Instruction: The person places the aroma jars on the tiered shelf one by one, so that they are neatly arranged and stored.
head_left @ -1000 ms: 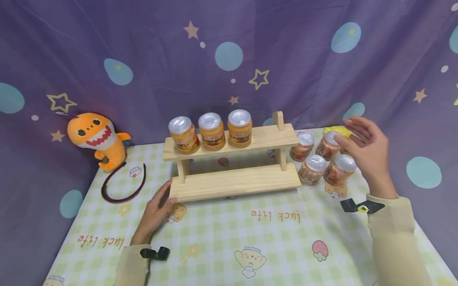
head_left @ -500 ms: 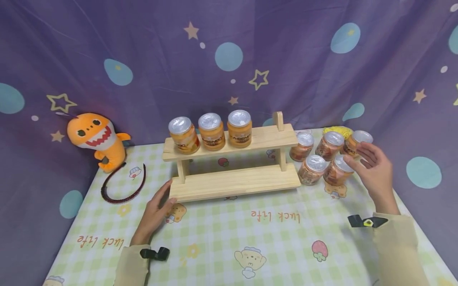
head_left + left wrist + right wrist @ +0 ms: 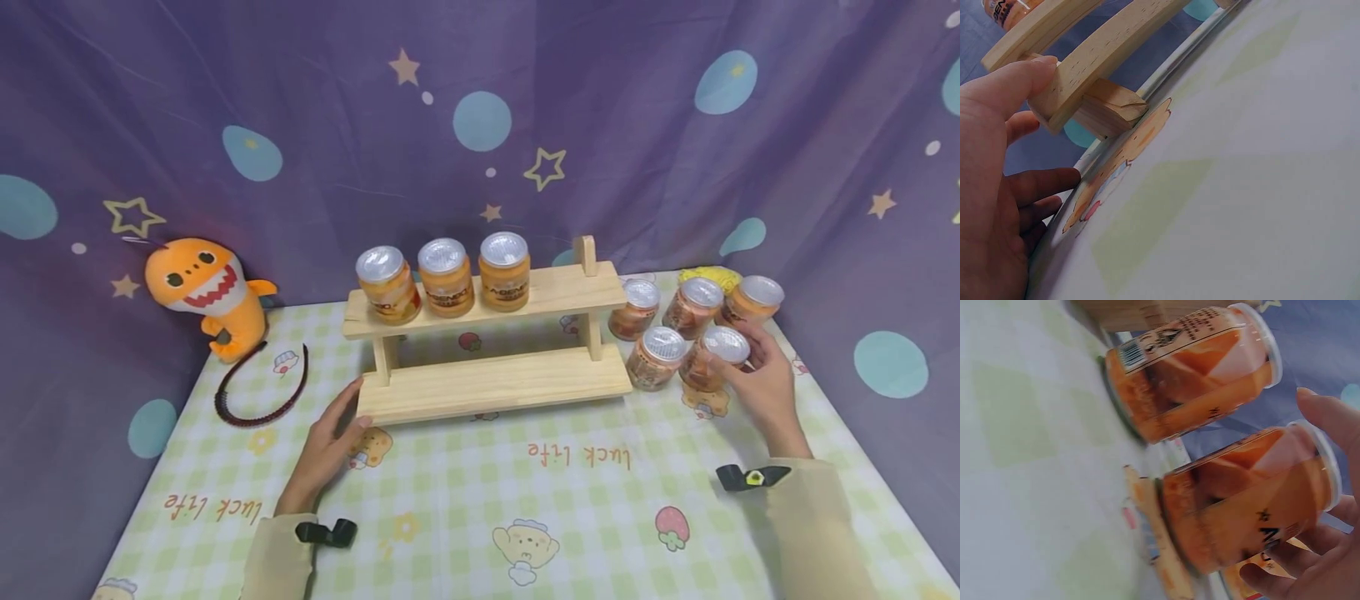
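My left hand holds the left end of a two-tier wooden shelf; in the left wrist view its thumb lies on the lower board's end, the other fingers below. Three orange jars with silvery lids stand on the upper tier, among them the middle jar. My right hand is around the front right jar of a group right of the shelf. In the right wrist view the thumb stands off the jar near its lid, and the fingers spread along the opposite side.
Several similar jars stand close together there, including a front left jar and a back right jar. Behind them lies something yellow. An orange shark plush and a dark headband are at the left.
My right hand has come down from above the jars, moved outward to the right, then in around the front right jar. The left hand has stayed at the shelf's end.
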Tool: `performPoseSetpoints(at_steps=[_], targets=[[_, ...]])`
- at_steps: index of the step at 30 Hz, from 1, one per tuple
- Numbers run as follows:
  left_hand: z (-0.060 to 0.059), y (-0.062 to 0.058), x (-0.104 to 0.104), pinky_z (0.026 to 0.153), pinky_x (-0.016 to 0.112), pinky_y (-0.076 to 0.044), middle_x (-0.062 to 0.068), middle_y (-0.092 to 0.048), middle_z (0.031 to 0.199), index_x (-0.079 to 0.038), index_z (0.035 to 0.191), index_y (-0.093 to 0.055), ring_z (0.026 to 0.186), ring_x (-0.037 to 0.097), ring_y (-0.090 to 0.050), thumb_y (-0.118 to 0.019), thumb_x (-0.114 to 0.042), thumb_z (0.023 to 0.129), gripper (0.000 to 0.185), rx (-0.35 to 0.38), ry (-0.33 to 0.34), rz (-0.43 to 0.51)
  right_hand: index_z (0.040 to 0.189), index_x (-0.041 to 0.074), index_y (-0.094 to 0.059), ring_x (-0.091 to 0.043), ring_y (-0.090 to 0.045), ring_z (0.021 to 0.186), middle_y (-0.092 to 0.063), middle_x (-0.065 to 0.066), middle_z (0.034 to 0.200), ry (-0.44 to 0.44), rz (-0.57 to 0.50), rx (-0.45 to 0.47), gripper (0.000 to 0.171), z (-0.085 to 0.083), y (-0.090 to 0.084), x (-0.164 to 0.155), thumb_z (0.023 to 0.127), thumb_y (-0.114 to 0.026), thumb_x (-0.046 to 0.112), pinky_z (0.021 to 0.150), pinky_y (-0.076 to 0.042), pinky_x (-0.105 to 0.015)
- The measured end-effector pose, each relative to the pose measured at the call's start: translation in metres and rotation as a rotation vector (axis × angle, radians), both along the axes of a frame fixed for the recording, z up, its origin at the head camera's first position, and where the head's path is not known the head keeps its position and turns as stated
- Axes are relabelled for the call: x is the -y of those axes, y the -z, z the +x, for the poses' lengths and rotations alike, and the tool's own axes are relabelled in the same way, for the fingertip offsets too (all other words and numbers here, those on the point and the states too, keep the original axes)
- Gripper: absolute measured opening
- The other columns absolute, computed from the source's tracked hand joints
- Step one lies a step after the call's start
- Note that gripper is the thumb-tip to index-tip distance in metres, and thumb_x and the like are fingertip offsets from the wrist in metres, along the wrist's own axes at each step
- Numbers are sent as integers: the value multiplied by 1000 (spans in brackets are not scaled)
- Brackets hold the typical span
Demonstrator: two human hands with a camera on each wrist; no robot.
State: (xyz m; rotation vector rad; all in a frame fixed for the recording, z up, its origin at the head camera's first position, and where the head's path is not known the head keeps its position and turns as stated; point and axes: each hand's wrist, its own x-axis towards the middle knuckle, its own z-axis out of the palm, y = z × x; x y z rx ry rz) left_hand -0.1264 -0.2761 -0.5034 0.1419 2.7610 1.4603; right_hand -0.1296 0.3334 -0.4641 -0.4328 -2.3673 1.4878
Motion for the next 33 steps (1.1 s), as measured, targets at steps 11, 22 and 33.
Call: performPoseSetpoints(at_steps=[11, 22, 33], targets=[[0, -1, 0, 124, 61, -20, 7, -32, 165, -35, 156, -33, 153, 37, -27, -62, -32, 100, 64, -12, 9, -3, 142, 9, -54, 11, -56, 99, -59, 28, 107, 17, -57, -87, 62, -2, 19, 3, 85, -79, 14, 81, -45, -1], [1, -2, 0, 123, 60, -22, 7, -33, 165, -36, 156, -33, 153, 38, -28, -63, -32, 99, 64, -15, 14, -13, 135, 11, -63, 9, -60, 93, -63, 28, 99, 110, -120, -101, 59, -5, 20, 4, 80, -83, 8, 77, -47, -2], [1, -3, 0, 124, 60, -20, 6, -32, 165, -35, 156, -33, 154, 36, -26, -62, -34, 99, 64, 1, 10, -2, 137, 11, -62, 11, -59, 95, -63, 27, 102, 128, -111, -56, 63, -5, 10, 3, 78, -85, 11, 78, -45, -3]])
